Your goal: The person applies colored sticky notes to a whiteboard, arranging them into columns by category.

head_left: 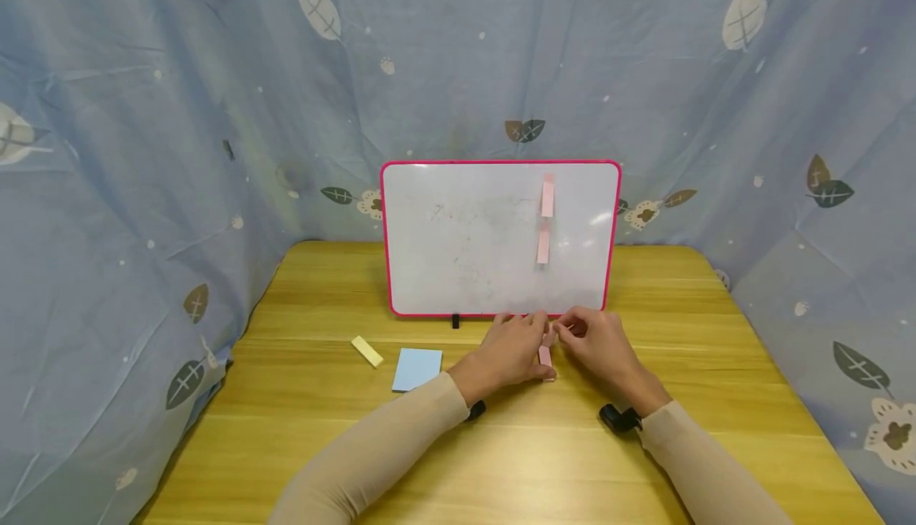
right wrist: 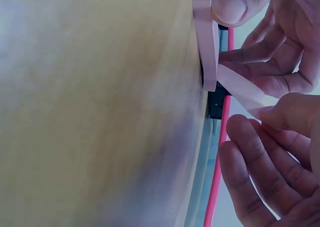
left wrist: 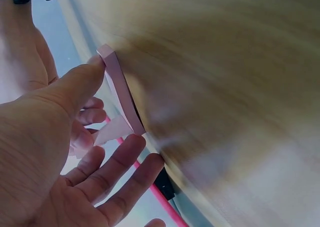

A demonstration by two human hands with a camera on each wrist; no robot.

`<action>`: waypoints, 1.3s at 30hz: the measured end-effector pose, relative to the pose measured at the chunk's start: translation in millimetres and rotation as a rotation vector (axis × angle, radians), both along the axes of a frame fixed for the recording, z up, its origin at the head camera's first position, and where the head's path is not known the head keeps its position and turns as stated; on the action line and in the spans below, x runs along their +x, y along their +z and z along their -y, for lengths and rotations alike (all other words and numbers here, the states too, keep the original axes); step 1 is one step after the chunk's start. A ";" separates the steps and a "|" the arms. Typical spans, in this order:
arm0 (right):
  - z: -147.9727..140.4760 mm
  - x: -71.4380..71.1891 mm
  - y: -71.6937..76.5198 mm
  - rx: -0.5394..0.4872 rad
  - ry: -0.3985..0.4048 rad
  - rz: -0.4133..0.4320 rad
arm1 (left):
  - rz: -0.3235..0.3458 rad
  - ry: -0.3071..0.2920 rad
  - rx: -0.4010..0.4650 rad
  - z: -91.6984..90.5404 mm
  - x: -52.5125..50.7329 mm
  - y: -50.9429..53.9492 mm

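Note:
A narrow pink sticky note pad point(head_left: 545, 356) lies on the table in front of the whiteboard point(head_left: 472, 231). My left hand point(head_left: 508, 350) steadies it, thumb at the near end and fingertips by the far end, as the pad point(left wrist: 122, 89) shows in the left wrist view. My right hand point(head_left: 597, 346) pinches the free end of a single pink strip point(right wrist: 242, 89), which lifts away from the far end of the pad. Two pink strips, an upper one point(head_left: 547, 197) and a lower one point(head_left: 543, 245), are stuck one above the other on the right part of the board.
Left of my hands lie a square light blue sticky note pad point(head_left: 417, 370) and a narrow yellow pad point(head_left: 367, 351). The pink-framed board stands upright on the wooden table point(head_left: 322, 286), a black foot point(head_left: 455, 321) at its base. Patterned blue curtains point(head_left: 444, 56) surround the table.

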State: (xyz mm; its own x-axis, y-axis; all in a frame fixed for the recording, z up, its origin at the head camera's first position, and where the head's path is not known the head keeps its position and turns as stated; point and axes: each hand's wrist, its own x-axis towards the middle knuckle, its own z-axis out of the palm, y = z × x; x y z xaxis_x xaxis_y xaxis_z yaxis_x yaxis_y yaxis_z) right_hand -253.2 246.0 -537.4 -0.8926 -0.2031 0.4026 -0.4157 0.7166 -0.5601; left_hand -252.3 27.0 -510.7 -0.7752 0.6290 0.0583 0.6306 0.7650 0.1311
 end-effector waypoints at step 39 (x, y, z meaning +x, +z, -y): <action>-10.2 -0.2 21.6 -0.169 -0.152 -0.129 | 0.085 -0.033 0.122 4.2 -2.6 -5.3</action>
State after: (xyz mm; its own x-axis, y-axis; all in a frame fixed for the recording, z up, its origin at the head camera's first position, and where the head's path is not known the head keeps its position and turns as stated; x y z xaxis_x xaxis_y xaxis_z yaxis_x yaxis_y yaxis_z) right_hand -253.5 256.2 -515.8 -0.8465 0.0089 0.5323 -0.3867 0.6768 -0.6264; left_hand -254.9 22.8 -516.0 -0.7594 0.6467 0.0715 0.6381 0.7188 0.2759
